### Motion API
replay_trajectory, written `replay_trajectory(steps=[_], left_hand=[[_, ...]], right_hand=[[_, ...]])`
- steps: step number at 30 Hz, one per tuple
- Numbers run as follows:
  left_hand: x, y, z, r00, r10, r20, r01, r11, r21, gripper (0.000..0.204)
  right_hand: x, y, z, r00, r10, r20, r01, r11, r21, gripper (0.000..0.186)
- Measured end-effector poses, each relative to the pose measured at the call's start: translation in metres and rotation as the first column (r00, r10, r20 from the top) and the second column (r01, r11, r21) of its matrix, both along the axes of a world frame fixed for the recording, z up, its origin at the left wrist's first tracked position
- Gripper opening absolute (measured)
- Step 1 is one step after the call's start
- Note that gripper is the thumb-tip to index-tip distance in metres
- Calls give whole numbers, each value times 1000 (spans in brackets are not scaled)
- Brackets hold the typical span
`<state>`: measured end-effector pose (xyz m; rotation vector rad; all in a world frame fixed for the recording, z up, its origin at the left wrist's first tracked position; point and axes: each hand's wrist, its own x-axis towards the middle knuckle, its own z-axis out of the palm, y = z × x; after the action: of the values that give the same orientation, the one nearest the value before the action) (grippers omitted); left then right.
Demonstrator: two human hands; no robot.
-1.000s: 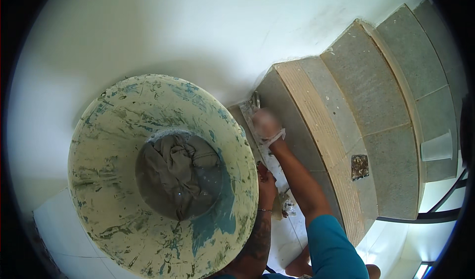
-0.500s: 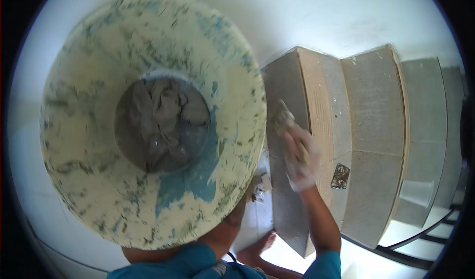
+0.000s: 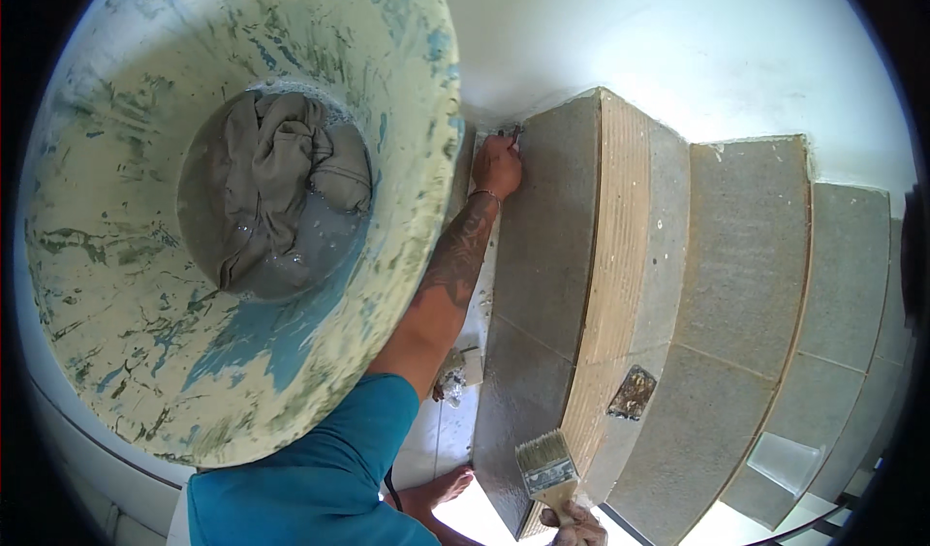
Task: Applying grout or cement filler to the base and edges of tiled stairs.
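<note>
My left hand (image 3: pixel 498 165) reaches past the tub to the upper left corner of the nearest grey step, where it meets the white wall. Its fingers are closed around a thin dark item, too small to name. Low in the view, my right hand (image 3: pixel 577 525), partly cut off by the lower edge, grips a wide paintbrush (image 3: pixel 547 464). The pale bristles point up and lie over the lower end of the ridged strip (image 3: pixel 616 226) along the step. A dark-stained rectangular piece (image 3: pixel 632 393) rests on the step just above the brush.
A big cream tub (image 3: pixel 407 71) smeared with blue and green fills the left side. Grey cloth (image 3: pixel 276 163) lies in its murky water. More tiled steps (image 3: pixel 746 246) continue to the right, with a white plastic container (image 3: pixel 783 462) on one. Scraps (image 3: pixel 453 376) lie beside my foot (image 3: pixel 441 491).
My right hand has drawn back with the paintbrush from the middle of the step to the lower edge. My left arm has come into view, reaching up to the wall corner. The view has shifted.
</note>
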<state>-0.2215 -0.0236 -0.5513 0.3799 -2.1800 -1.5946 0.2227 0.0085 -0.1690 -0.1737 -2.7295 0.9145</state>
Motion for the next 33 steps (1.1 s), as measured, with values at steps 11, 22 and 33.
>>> replay_trajectory(steps=[11,22,33], left_hand=[[13,-27,60,1000,-12,21,9,990,139,10],[7,-26,30,997,-45,59,37,991,126,9],[6,-23,47,983,-14,-182,6,999,-47,11]], right_hand=[[-15,-17,-4,970,-232,73,243,936,-255,15],[-18,-17,2,973,-210,99,231,921,-313,14],[-21,-15,4,943,-272,192,323,890,-322,17]])
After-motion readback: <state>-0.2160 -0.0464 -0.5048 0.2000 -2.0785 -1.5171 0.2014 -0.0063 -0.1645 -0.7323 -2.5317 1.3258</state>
